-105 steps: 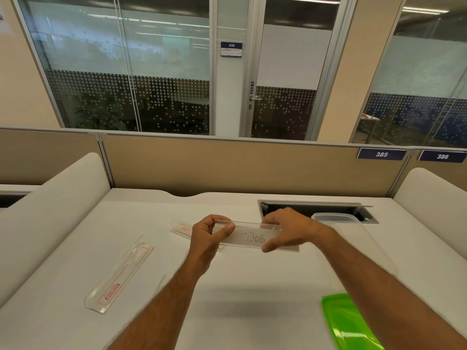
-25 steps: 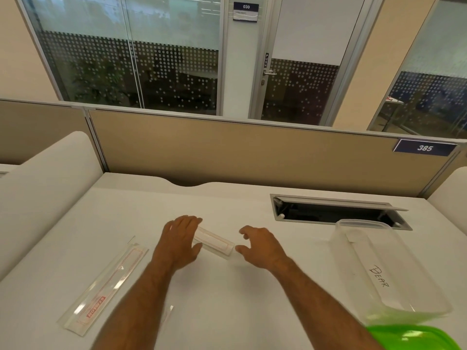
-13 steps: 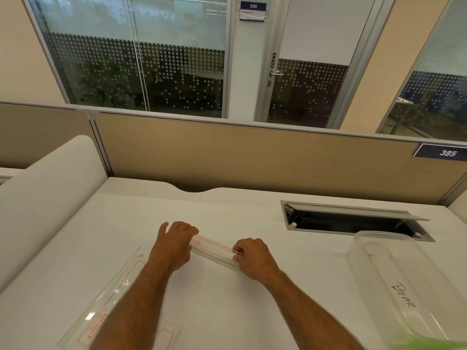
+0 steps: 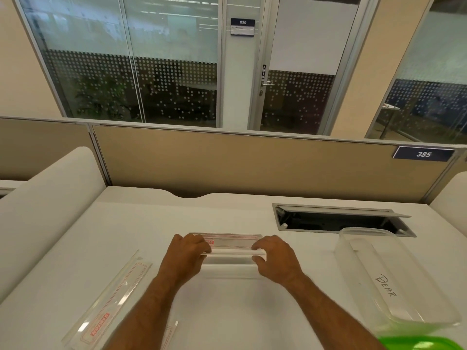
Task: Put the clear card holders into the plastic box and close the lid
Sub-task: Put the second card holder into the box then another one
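A clear card holder (image 4: 231, 246) with red print is lifted level above the white desk. My left hand (image 4: 185, 257) grips its left end and my right hand (image 4: 276, 258) grips its right end. To the right stands the clear plastic box (image 4: 353, 245), open, with a holder reading "Bear" lying inside. The green lid (image 4: 419, 344) shows at the bottom right edge. Another clear card holder (image 4: 108, 303) lies flat at the lower left. Beside my left forearm peeks a third holder (image 4: 169, 334), mostly hidden.
A cable tray opening (image 4: 341, 221) is cut into the desk behind the box. A beige partition (image 4: 252, 165) closes the far edge, and white side dividers (image 4: 45, 198) flank the desk.
My hands closed on the middle card holder and raised it off the desk, turning it level. One holder went into the box since the earliest frame. The view shifted slightly right.
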The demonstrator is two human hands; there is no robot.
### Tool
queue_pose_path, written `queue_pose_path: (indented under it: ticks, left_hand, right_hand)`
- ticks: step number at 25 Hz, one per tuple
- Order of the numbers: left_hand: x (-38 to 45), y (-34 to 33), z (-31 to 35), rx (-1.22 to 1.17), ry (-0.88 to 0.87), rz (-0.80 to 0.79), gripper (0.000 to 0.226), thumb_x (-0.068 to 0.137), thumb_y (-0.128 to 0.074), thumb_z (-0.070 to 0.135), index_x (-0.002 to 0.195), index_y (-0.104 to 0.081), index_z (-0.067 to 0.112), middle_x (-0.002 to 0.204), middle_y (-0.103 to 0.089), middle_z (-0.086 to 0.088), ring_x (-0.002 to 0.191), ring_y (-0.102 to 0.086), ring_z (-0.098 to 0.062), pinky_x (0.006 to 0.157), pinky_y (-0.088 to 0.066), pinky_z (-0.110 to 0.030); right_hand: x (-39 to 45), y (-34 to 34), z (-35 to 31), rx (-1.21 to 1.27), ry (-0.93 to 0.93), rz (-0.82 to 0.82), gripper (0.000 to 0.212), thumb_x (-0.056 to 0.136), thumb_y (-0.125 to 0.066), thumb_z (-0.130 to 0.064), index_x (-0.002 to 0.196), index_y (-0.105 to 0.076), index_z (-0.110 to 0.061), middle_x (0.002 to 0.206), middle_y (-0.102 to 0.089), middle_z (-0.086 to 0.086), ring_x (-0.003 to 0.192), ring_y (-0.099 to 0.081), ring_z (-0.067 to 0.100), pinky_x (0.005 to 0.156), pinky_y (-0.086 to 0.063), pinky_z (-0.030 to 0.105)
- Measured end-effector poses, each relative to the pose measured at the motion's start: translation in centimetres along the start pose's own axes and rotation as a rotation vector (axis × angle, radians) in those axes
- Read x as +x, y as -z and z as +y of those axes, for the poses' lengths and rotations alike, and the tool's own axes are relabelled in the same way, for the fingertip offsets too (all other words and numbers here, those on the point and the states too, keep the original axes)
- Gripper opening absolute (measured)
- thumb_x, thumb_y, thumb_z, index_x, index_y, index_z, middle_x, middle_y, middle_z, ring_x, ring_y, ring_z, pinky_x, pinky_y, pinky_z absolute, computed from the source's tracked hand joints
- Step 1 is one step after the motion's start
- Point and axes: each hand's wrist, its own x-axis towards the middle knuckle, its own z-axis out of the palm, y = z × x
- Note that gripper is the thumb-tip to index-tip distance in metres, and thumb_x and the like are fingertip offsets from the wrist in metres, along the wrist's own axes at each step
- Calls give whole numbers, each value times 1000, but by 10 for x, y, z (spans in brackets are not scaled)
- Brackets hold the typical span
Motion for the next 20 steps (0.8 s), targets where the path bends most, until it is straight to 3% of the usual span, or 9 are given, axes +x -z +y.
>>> queue_pose_path:
  ticks: [3,5,8,10,12,16,18,20]
  left_hand:
    - [-1,9,22,0,-108,89,31,57,-91,7,76,-75,26,83,-74,9,73,-67,-18,59,-37,-28]
    - [-2,13,33,10,-156,144,30,58,-90,8,78,-76,24,84,-74,7,73,-66,-18,60,-35,-26]
    - [-6,18,45,14,-183,225,27,61,-87,6,78,-75,23,80,-70,7,69,-62,-19,58,-38,-28]
    - [-9,21,53,21,-185,270,27,60,-87,5,77,-74,23,77,-69,7,66,-60,-19,57,-38,-29]
    - [-12,24,59,1,-160,325,28,59,-90,10,77,-73,23,78,-69,8,67,-60,-19,59,-38,-28]
    - [-13,35,70,-173,117,458,51,55,-91,48,88,-65,19,83,-64,4,71,-56,-17,62,-39,-26]
    - [-11,47,79,-446,396,480,68,56,-83,65,101,-57,21,90,-58,7,75,-55,-12,61,-43,-24]
    - [-5,58,89,-804,729,376,81,55,-70,82,112,-48,29,99,-59,8,85,-60,-11,67,-49,-26]
  right_hand:
    - [-4,22,4,-36,80,-34,86,71,-74,-55,146,-39,-32,154,-34,-6,141,-28,16,114,-28,34]
    - [-5,36,5,-25,46,-140,103,67,-76,-60,151,-21,-37,160,-20,-10,146,-18,15,115,-26,37]
    - [-10,49,8,-55,4,-219,93,66,-76,-61,146,-32,-39,150,-41,-13,133,-39,12,107,-38,31]
    - [-15,57,8,-110,25,-158,76,65,-74,-59,133,-45,-39,131,-57,-14,111,-53,11,91,-46,27]
    - [-21,63,4,-136,50,-77,66,66,-74,-56,124,-49,-37,116,-61,-13,97,-55,10,80,-48,26]
    - [-31,73,2,-140,107,62,61,69,-76,-48,121,-50,-30,112,-58,-11,95,-52,11,77,-52,29]
    - [-36,80,2,-160,161,155,58,68,-78,-43,118,-54,-24,111,-58,-8,97,-53,14,71,-55,31]
    - [-39,86,3,-194,222,246,54,66,-80,-38,113,-59,-20,107,-61,-5,97,-56,17,62,-56,32]
